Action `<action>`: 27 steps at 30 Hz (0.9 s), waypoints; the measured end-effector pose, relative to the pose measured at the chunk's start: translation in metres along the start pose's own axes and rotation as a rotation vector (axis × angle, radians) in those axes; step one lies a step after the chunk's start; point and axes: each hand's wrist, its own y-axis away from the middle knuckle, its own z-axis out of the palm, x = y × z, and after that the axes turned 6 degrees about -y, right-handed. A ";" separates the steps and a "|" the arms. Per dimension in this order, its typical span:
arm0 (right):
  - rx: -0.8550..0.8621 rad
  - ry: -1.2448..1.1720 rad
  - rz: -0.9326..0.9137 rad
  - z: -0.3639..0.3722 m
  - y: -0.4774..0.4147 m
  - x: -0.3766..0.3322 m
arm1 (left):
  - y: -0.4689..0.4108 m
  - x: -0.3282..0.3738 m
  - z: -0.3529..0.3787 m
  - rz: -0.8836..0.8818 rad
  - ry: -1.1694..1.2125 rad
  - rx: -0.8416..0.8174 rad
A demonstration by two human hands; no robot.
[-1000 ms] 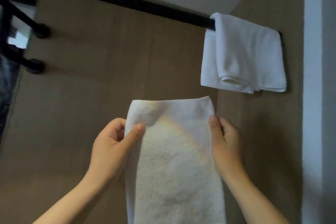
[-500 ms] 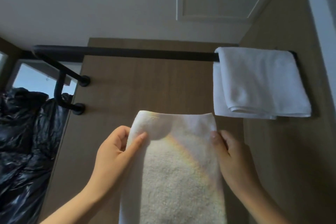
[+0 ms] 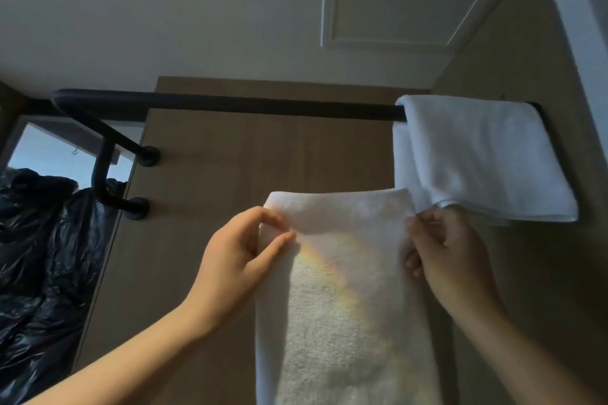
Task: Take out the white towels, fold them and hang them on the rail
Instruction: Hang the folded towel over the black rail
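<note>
I hold a folded white towel (image 3: 345, 289) upright below the black rail (image 3: 250, 105). My left hand (image 3: 243, 260) pinches its upper left edge between thumb and fingers. My right hand (image 3: 441, 256) grips its upper right edge. The towel's top fold sits under the rail's bare middle stretch, apart from it. Another folded white towel (image 3: 477, 158) hangs over the rail's right end, its lower corner close to my right hand.
The rail's black brackets (image 3: 144, 154) fasten to a brown wooden panel (image 3: 250, 158) on the left. Black plastic bags (image 3: 42, 240) pile up at the far left. A wooden side wall (image 3: 543, 273) stands close on the right; white ceiling above.
The view has tilted up, so the rail and hung towel sit lower in frame. Both hands have lifted the towel nearer the rail, and its right corner now reaches the hung towel.
</note>
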 end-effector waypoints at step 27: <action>-0.008 0.602 -0.709 0.012 -0.084 -0.061 | -0.116 -0.003 -0.020 0.274 -0.305 0.205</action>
